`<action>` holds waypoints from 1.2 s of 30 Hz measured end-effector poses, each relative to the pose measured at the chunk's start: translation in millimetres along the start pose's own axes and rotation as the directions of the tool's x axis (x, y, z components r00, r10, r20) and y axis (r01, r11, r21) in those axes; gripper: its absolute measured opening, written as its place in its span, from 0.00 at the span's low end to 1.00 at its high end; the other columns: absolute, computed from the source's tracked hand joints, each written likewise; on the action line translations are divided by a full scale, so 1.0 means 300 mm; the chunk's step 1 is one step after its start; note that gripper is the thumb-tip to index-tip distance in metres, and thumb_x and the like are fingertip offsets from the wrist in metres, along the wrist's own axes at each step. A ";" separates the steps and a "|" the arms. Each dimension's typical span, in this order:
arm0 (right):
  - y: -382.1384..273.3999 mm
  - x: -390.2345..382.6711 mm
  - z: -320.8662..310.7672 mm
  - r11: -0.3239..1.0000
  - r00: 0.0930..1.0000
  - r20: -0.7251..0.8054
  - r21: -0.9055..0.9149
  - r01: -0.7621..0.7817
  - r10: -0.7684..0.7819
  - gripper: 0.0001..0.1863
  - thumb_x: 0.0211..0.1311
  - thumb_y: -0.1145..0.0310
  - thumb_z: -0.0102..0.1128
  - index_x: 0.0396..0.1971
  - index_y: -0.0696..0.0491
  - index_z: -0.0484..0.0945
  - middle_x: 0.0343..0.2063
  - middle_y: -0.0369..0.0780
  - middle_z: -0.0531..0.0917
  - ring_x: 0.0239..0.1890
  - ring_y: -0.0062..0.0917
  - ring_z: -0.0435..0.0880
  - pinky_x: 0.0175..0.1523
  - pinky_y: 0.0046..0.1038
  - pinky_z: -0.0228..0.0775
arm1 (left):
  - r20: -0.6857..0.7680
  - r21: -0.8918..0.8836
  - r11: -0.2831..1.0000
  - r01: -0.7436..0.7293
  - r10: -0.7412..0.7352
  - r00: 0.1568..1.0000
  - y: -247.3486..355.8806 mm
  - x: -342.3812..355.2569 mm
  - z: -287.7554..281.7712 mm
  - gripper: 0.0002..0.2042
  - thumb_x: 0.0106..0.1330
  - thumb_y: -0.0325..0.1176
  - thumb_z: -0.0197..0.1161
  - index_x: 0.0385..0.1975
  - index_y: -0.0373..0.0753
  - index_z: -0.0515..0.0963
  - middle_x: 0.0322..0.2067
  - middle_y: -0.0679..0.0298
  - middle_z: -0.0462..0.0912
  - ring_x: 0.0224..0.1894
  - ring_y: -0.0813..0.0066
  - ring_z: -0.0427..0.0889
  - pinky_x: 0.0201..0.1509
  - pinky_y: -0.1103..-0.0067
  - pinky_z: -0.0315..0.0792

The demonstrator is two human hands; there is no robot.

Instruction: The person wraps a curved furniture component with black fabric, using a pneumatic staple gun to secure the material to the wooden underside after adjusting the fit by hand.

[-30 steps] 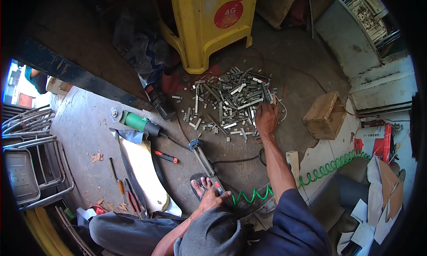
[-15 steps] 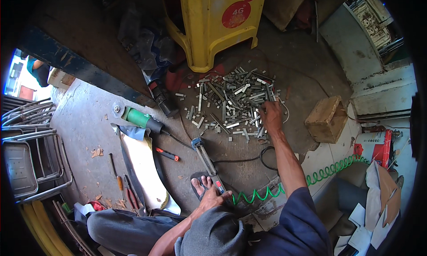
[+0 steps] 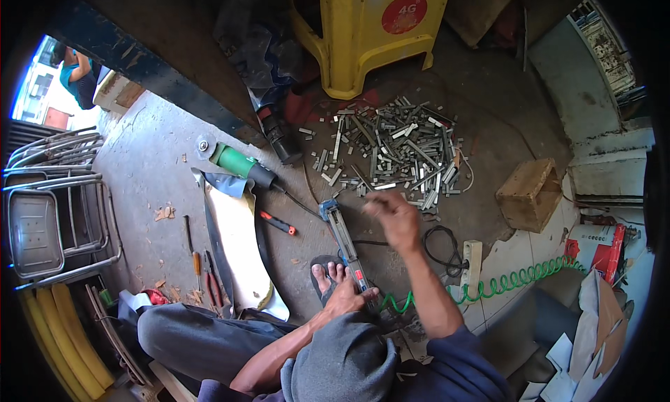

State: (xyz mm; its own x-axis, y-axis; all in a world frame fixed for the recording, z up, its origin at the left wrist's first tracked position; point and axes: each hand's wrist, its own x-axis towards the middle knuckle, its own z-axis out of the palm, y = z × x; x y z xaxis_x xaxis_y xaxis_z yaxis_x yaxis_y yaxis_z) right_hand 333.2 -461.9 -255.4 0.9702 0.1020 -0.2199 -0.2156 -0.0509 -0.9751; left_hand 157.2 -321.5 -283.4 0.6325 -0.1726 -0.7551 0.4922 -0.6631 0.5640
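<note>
My left hand (image 3: 345, 299) grips the lower end of an air staple gun (image 3: 340, 232), its long magazine pointing away from me beside my sandalled foot (image 3: 328, 273). A green coiled air hose (image 3: 504, 282) leads off from near its lower end. My right hand (image 3: 398, 220) hovers to the right of the magazine, its fingers drawn together in a pinch. Motion blurs the fingertips, so whatever is between them cannot be made out. Beyond that hand, a heap of loose silver staple strips (image 3: 398, 144) is spread on the floor.
Left of the gun lie an orange-black cutter knife (image 3: 278, 222), a white padded panel with dark covering (image 3: 237, 241), a green angle grinder (image 3: 236, 162) and pliers (image 3: 211, 283). A yellow plastic stool (image 3: 377, 42) stands behind the heap. Rightward are a wooden box (image 3: 528, 195) and a power strip (image 3: 472, 266).
My right hand has lifted from the staple heap and come back toward the staple gun. My left hand still holds the gun. The whole view has shifted slightly.
</note>
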 end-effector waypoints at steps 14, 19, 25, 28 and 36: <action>-0.182 -0.023 -0.028 0.731 0.872 0.473 -0.551 0.403 -0.124 0.16 0.67 0.73 0.62 0.53 0.44 0.84 0.36 0.37 0.83 0.34 0.30 0.86 0.41 0.37 0.81 | 0.364 -0.561 0.786 0.260 -0.048 0.930 0.263 -0.099 -0.341 0.27 0.68 0.51 0.66 0.50 0.29 0.79 0.43 0.50 0.86 0.44 0.56 0.88 0.66 0.57 0.71; -0.219 0.023 -0.055 0.884 0.992 0.112 -0.456 0.107 -0.062 0.16 0.64 0.66 0.71 0.50 0.54 0.83 0.39 0.40 0.88 0.35 0.25 0.87 0.42 0.25 0.78 | 0.322 -0.862 0.429 0.270 0.052 0.945 0.318 -0.127 -0.442 0.17 0.70 0.39 0.67 0.41 0.27 0.78 0.35 0.52 0.87 0.30 0.65 0.89 0.30 0.75 0.87; -0.137 -0.014 0.016 0.995 0.966 0.237 -0.016 -0.101 0.102 0.14 0.64 0.68 0.72 0.47 0.55 0.84 0.32 0.33 0.87 0.33 0.14 0.82 0.39 0.19 0.75 | 0.302 -0.314 0.941 0.128 -0.028 0.953 0.323 -0.164 -0.372 0.30 0.68 0.56 0.64 0.56 0.34 0.77 0.53 0.39 0.76 0.63 0.52 0.61 0.64 0.60 0.45; -0.099 -0.010 0.047 0.996 0.949 0.304 0.010 -0.088 0.080 0.12 0.63 0.69 0.73 0.43 0.57 0.86 0.33 0.33 0.86 0.34 0.15 0.82 0.41 0.19 0.75 | 0.199 -0.286 0.956 0.065 -0.007 0.980 0.300 -0.166 -0.338 0.27 0.68 0.54 0.65 0.50 0.33 0.80 0.44 0.47 0.82 0.46 0.57 0.75 0.54 0.67 0.62; -0.106 -0.023 0.056 0.925 0.922 0.388 -0.350 0.150 -0.003 0.11 0.61 0.66 0.74 0.41 0.54 0.89 0.32 0.36 0.85 0.36 0.19 0.83 0.40 0.24 0.74 | 0.107 -0.142 0.989 -0.050 0.065 0.992 0.225 -0.132 -0.263 0.34 0.64 0.59 0.67 0.54 0.31 0.77 0.52 0.41 0.76 0.60 0.45 0.73 0.69 0.64 0.60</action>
State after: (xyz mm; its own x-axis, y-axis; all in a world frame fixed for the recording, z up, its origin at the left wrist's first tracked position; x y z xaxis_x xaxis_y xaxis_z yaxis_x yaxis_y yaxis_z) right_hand 331.5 -444.3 -223.3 0.8516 0.4800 -0.2105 -0.0151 -0.3790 -0.9253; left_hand 212.4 -302.1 -189.0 0.5958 -0.2925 -0.7479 0.5402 -0.5432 0.6427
